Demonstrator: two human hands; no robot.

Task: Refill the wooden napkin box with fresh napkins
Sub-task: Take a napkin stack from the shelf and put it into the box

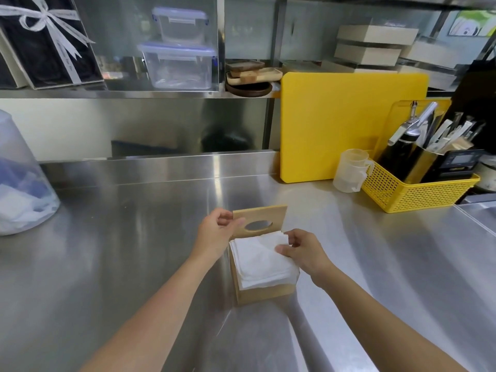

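The wooden napkin box [261, 294] stands on the steel counter near the middle. Its lid [264, 214], a wooden panel with an oval hole, is raised upright at the far side. My left hand [214, 232] pinches the lid's left edge. A stack of white napkins [261, 260] fills the open box and sticks out over its rim. My right hand [302, 249] grips the stack's right far corner between thumb and fingers.
A clear plastic bag [18, 189] with white and blue contents sits at the left. At the back right stand a yellow cutting board [335, 124], a measuring cup [350, 170] and a yellow basket [413, 193] of utensils. Shelves above hold plastic containers [178, 65] and boxes.
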